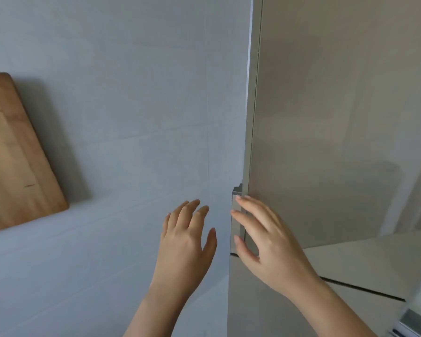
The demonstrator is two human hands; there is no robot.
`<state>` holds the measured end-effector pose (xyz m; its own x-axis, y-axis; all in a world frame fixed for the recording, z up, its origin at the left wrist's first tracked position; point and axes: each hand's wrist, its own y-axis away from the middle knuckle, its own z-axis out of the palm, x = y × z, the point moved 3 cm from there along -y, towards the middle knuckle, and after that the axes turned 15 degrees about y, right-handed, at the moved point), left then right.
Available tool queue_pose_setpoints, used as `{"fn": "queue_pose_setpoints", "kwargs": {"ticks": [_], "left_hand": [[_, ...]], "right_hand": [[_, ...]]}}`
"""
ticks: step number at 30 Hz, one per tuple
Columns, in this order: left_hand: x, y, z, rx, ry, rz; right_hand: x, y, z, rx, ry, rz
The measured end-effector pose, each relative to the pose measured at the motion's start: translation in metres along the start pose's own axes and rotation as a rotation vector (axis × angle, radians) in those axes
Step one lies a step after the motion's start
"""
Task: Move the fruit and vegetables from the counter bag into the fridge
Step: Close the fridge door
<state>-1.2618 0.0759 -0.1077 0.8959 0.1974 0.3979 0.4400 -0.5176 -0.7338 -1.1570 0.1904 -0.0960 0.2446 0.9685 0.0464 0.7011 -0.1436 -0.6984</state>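
Grey wall (107, 117) behind — left hand (185, 242) spread, empty; right hand (270, 246) splayed at fridge door (326, 117) edge.

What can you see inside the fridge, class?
Nothing yet: the fridge door looks shut and covers the whole inside. Only its grey front shows, with the right hand at the handle recess on its edge. The left hand hovers open beside it.

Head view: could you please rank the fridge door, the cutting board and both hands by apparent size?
1. fridge door
2. cutting board, cut off at the left edge
3. left hand and right hand, about alike, so unranked
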Motion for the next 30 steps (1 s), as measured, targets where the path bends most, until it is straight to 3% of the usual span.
{"fn": "queue_pose_setpoints", "kwargs": {"ticks": [7, 13, 22, 30], "left_hand": [[-0.025, -0.034, 0.033, -0.036, 0.013, 0.023], [-0.042, -0.065, 0.06, -0.072, 0.052, 0.075], [-0.075, -0.116, 0.092, -0.145, 0.109, 0.122], [-0.094, -0.136, 0.114, -0.173, 0.139, 0.158]], "right_hand": [[0.04, -0.039, 0.035, 0.018, 0.19, 0.15], [0.073, -0.071, 0.072, -0.155, 0.373, 0.258], [0.11, -0.111, 0.118, -0.362, 0.419, 0.448], [0.115, -0.111, 0.144, -0.28, 0.406, 0.493]]}}
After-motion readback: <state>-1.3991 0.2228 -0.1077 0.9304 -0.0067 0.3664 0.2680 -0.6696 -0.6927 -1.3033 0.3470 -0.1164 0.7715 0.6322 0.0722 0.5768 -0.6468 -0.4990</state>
